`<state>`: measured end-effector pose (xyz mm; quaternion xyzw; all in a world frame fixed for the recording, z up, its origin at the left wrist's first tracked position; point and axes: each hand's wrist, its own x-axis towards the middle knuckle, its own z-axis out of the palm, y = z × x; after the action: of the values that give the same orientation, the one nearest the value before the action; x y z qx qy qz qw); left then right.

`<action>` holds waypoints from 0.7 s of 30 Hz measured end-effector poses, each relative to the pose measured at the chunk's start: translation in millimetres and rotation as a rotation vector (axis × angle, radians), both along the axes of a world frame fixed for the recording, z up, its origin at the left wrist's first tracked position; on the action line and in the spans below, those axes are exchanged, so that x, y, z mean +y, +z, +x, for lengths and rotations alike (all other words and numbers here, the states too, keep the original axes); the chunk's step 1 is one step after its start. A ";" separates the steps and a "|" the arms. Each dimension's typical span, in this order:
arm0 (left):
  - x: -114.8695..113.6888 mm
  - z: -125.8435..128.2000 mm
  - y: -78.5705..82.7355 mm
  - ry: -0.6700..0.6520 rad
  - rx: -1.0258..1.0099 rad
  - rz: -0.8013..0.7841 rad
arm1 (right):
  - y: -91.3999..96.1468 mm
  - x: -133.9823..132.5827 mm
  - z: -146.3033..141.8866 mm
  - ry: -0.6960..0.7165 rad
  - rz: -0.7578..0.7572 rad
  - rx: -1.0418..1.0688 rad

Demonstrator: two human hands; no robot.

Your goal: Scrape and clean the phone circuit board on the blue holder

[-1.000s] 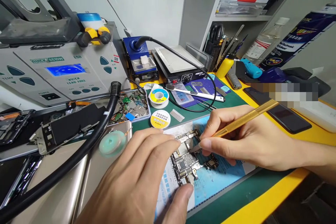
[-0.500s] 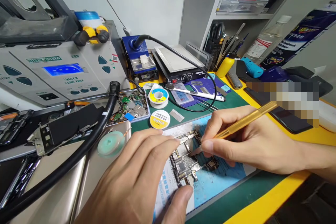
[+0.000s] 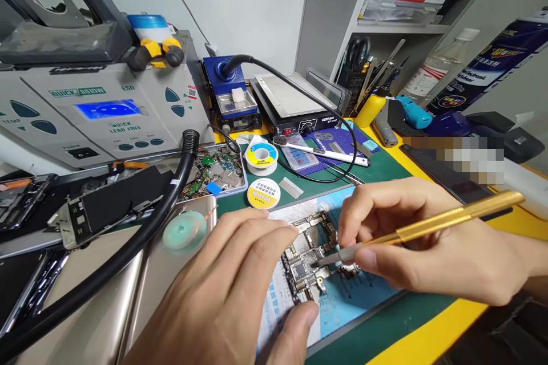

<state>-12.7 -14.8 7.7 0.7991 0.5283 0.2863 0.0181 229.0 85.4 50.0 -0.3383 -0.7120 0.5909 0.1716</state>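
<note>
Black hot-air hose [image 3: 145, 234] left of the hands [image 3: 218, 291]; green mat [image 3: 368, 328] right

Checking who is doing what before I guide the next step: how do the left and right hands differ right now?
The left hand holds no tool, while the right hand pinches a gold-handled blade tool. The left hand's thumb sits at the near end of the phone circuit board, while the right hand brings the blade tip onto its middle. Both are bare and over the blue printed sheet.

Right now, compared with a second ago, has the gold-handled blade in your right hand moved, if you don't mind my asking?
Yes: the gold-handled blade has swung right and down, its handle end now about level with the yellow-labelled spool.
</note>
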 end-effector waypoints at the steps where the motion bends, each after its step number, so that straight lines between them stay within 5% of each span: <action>1: 0.0 0.4 -0.6 0.001 -0.012 -0.001 | -1.4 -1.6 0.0 -0.007 0.052 -0.003; 7: 0.5 1.2 -1.0 -0.001 -0.032 -0.011 | -8.4 -8.1 2.7 -0.011 0.305 -0.022; 21: 1.4 -0.4 -0.8 -0.022 -0.038 0.043 | -9.2 -7.5 0.3 0.006 0.335 -0.017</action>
<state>-13.1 -13.4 6.9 0.7997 0.5126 0.3124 0.0139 229.3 77.9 40.8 -0.3078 -0.8030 0.4615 0.2180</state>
